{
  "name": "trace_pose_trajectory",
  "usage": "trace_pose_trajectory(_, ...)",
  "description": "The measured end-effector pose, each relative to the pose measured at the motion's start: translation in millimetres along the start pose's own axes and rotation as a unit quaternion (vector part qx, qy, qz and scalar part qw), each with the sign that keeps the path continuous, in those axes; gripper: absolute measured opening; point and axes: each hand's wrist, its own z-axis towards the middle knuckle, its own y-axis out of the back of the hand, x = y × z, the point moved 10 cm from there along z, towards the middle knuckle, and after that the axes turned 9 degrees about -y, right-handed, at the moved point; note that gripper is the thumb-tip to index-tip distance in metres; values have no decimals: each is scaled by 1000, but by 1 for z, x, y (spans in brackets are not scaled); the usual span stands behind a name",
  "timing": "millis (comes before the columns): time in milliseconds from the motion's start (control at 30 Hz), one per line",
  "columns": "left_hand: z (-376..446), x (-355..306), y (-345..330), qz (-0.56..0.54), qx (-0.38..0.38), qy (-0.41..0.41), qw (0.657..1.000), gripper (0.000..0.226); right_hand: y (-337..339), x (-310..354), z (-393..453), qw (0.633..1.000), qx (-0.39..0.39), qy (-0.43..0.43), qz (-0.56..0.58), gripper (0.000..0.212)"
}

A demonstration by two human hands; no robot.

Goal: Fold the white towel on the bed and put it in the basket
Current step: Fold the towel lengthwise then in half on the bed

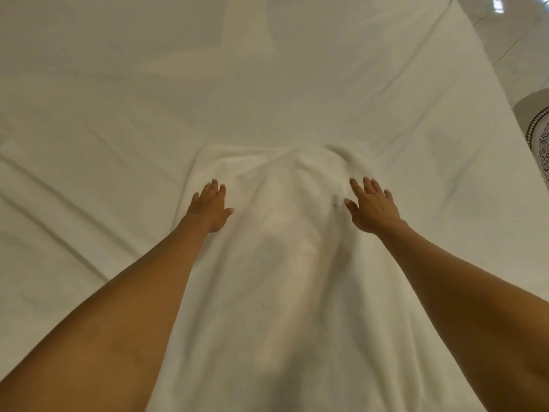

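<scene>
The towel [276, 263] lies spread lengthwise on the bed [118, 114], running from the near edge away from the person; the left hand [211, 208] rests flat, fingers spread, on its left edge; the right hand [372, 208] lies likewise released on its right edge; the far end is rumpled; a patterned basket [539, 138] stands right of the bed.

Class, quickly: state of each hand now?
Left hand: open, flat on the white terry towel, holding nothing.
Right hand: open, flat on it, holding nothing.
</scene>
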Motion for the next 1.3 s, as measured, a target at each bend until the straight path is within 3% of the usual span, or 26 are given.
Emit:
trace_pose_trajectory(367, 116, 26, 38, 33, -47, 15, 998, 78, 14, 3, 133, 999, -38, 19, 7, 61)
trace_pose_trajectory(467, 139, 35, 35, 72, -26, 17, 997, 80, 11, 0, 161, 999, -36, 23, -6, 63)
trace_pose_trajectory(567, 151, 40, 7, 76, 10, 18, 997, 72, -11, -5, 182, 999, 15, 23, -36, 63)
trace_pose_trajectory(667, 154, 43, -15, 59, -19, 11, 998, 65, -42, -16, 185, 998, 56, -4, -32, 59)
trace_pose_trajectory(867, 154, 52, -15, 21, -60, -9, 998, 63, -45, -19, 181, 1000, 8, 6, 13, 59)
trace_pose_trajectory(1067, 137, 45, 2, 51, -114, -41, 991, 62, -33, -16, 164, 998, 11, 51, -19, 64)
trace_pose_trajectory(1167, 120, 44, 16, 73, -146, -77, 984, 55, -13, -10, 155, 994, -25, 84, -71, 54)
trace_pose_trajectory(1300, 110, 43, 28, 80, -133, -69, 985, 38, 12, 2, 142, 990, -73, 83, -83, 32)
